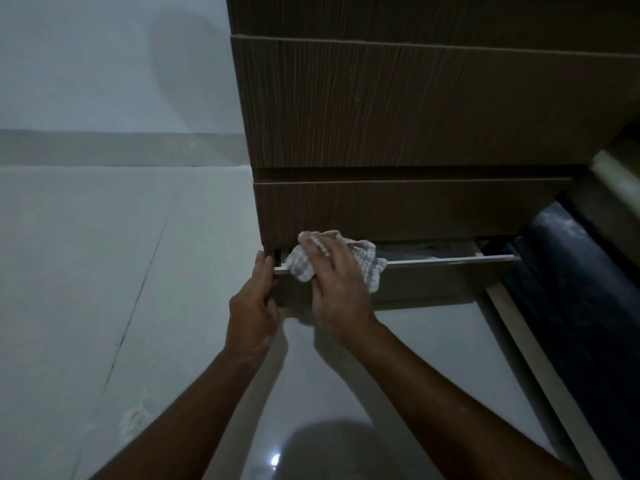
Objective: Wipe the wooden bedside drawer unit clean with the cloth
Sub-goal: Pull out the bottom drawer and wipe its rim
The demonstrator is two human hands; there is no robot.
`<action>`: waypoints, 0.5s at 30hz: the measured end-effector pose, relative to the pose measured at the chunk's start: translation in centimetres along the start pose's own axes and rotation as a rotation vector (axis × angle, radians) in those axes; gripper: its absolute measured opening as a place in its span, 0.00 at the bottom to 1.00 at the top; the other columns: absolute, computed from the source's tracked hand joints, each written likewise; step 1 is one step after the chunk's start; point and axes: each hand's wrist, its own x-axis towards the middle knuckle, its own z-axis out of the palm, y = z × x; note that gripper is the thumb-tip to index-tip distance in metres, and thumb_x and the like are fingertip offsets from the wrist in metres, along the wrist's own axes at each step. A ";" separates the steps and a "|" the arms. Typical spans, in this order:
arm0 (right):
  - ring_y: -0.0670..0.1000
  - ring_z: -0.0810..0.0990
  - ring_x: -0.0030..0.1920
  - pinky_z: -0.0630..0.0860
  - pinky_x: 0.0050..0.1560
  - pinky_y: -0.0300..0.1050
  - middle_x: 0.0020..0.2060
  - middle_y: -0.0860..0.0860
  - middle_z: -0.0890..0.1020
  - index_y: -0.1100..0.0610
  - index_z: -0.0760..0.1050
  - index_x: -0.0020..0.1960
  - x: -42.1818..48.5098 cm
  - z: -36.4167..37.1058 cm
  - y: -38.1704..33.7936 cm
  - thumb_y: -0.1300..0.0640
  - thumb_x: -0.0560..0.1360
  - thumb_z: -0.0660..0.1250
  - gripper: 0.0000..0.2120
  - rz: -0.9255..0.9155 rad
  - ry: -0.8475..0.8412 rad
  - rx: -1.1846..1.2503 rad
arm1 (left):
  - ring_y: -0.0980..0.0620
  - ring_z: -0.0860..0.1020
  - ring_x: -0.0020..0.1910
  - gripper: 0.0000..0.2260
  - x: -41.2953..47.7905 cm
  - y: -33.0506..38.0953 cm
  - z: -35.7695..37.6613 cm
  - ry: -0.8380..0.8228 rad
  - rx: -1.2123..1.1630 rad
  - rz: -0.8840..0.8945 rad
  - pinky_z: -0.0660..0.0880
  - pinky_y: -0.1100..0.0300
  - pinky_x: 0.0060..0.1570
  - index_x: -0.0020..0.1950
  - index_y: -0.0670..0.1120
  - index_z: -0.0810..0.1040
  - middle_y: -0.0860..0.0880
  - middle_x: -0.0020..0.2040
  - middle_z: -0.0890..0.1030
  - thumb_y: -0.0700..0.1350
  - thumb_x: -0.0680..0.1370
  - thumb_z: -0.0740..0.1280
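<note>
While the left hand [254,299] clamps its grip on the open bottom drawer's [433,277] corner, the right hand [337,282] presses the checked cloth [367,261] onto its top edge, grip closed on it.

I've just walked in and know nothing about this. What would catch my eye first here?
Most likely the two hands low in the middle: the right hand presses a checked cloth onto the top edge of the bottom drawer, which is pulled slightly open, while the left hand grips that drawer's left corner. Above them rises the dark wooden drawer unit, standing on a pale glossy floor.
</note>
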 end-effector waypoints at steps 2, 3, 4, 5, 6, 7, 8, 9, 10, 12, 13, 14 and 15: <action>0.59 0.69 0.71 0.66 0.72 0.59 0.70 0.57 0.72 0.55 0.66 0.76 -0.2 1.4 -0.5 0.60 0.76 0.68 0.29 -0.070 -0.090 -0.115 | 0.36 0.80 0.64 0.30 0.2 -0.3 -0.1 0.004 0.003 0.024 0.77 0.46 0.65 0.73 0.32 0.69 0.32 0.73 0.71 0.21 0.71 0.65; 0.58 0.70 0.71 0.65 0.72 0.59 0.70 0.57 0.73 0.55 0.67 0.76 -0.3 2.0 -0.6 0.58 0.77 0.66 0.27 -0.080 -0.105 -0.163 | 0.35 0.81 0.63 0.30 0.2 -0.4 -0.1 0.010 0.005 0.042 0.77 0.47 0.63 0.72 0.32 0.70 0.32 0.72 0.71 0.20 0.71 0.65; 0.58 0.71 0.70 0.65 0.72 0.58 0.69 0.56 0.74 0.55 0.68 0.75 -0.4 2.5 -0.7 0.56 0.78 0.64 0.25 -0.075 -0.103 -0.194 | 0.35 0.82 0.61 0.30 0.2 -0.5 -0.1 0.014 0.005 0.054 0.78 0.47 0.62 0.72 0.31 0.70 0.31 0.72 0.71 0.20 0.70 0.65; 0.58 0.71 0.70 0.64 0.72 0.58 0.67 0.55 0.75 0.55 0.69 0.74 -0.5 2.8 -0.8 0.54 0.79 0.63 0.24 -0.061 -0.091 -0.209 | 0.35 0.82 0.60 0.30 0.2 -0.6 0.0 0.017 -0.001 0.055 0.78 0.46 0.60 0.72 0.32 0.70 0.32 0.72 0.71 0.19 0.70 0.65; 0.57 0.72 0.69 0.65 0.72 0.57 0.66 0.55 0.76 0.54 0.71 0.73 -0.5 2.9 -0.8 0.54 0.79 0.62 0.23 -0.046 -0.075 -0.215 | 0.35 0.82 0.61 0.31 0.1 -0.6 0.1 0.021 -0.011 0.049 0.79 0.45 0.60 0.73 0.32 0.70 0.33 0.72 0.71 0.19 0.70 0.64; 0.57 0.74 0.67 0.66 0.71 0.57 0.65 0.55 0.78 0.55 0.73 0.71 -0.5 3.0 -0.8 0.53 0.79 0.60 0.21 -0.038 -0.061 -0.217 | 0.35 0.82 0.62 0.32 0.0 -0.7 0.2 0.025 -0.020 0.040 0.79 0.43 0.61 0.73 0.32 0.70 0.34 0.73 0.71 0.19 0.69 0.64; 0.58 0.75 0.65 0.68 0.69 0.57 0.63 0.56 0.79 0.55 0.74 0.70 -0.5 2.9 -0.8 0.53 0.78 0.58 0.21 -0.036 -0.052 -0.216 | 0.35 0.80 0.64 0.32 0.0 -0.8 0.3 0.030 -0.022 0.035 0.78 0.43 0.63 0.73 0.32 0.70 0.35 0.74 0.70 0.19 0.69 0.64; 0.58 0.77 0.63 0.70 0.67 0.57 0.61 0.56 0.80 0.56 0.76 0.68 -0.6 2.8 -0.6 0.52 0.78 0.57 0.22 -0.038 -0.047 -0.212 | 0.36 0.79 0.66 0.32 0.0 -0.9 0.4 0.036 -0.016 0.035 0.76 0.44 0.65 0.73 0.32 0.70 0.36 0.74 0.70 0.18 0.69 0.64; 0.59 0.78 0.62 0.72 0.65 0.57 0.60 0.57 0.80 0.58 0.77 0.66 -0.7 2.5 -0.4 0.52 0.77 0.56 0.22 -0.040 -0.043 -0.207 | 0.36 0.78 0.66 0.32 0.0 -1.0 0.6 0.044 -0.002 0.039 0.75 0.46 0.66 0.73 0.32 0.70 0.36 0.73 0.70 0.18 0.68 0.64; 0.59 0.78 0.60 0.73 0.63 0.57 0.58 0.58 0.81 0.59 0.77 0.64 -1.0 1.7 0.6 0.52 0.74 0.54 0.24 -0.030 -0.036 -0.210 | 0.36 0.78 0.66 0.32 0.0 -1.2 0.7 0.073 0.023 0.057 0.73 0.57 0.67 0.72 0.30 0.70 0.34 0.72 0.71 0.18 0.68 0.65; 0.59 0.78 0.59 0.74 0.62 0.57 0.57 0.58 0.81 0.59 0.77 0.63 -1.2 1.1 1.5 0.52 0.72 0.53 0.25 -0.016 -0.025 -0.219 | 0.37 0.78 0.66 0.31 -0.1 -1.2 0.7 0.087 0.025 0.067 0.71 0.64 0.68 0.72 0.30 0.71 0.33 0.72 0.71 0.18 0.69 0.65; 0.59 0.79 0.57 0.74 0.61 0.57 0.56 0.58 0.81 0.60 0.78 0.62 -1.4 0.5 2.6 0.52 0.71 0.53 0.25 0.003 -0.004 -0.226 | 0.39 0.77 0.65 0.30 -0.3 -1.3 0.7 0.098 0.025 0.072 0.68 0.70 0.69 0.71 0.30 0.71 0.33 0.72 0.71 0.18 0.69 0.65; 0.60 0.80 0.56 0.75 0.60 0.57 0.55 0.58 0.82 0.60 0.79 0.60 -1.6 -0.3 4.0 0.53 0.70 0.54 0.24 0.028 0.024 -0.235 | 0.41 0.77 0.65 0.30 -0.4 -1.2 0.8 0.108 0.020 0.074 0.67 0.74 0.68 0.71 0.30 0.71 0.33 0.72 0.71 0.18 0.69 0.65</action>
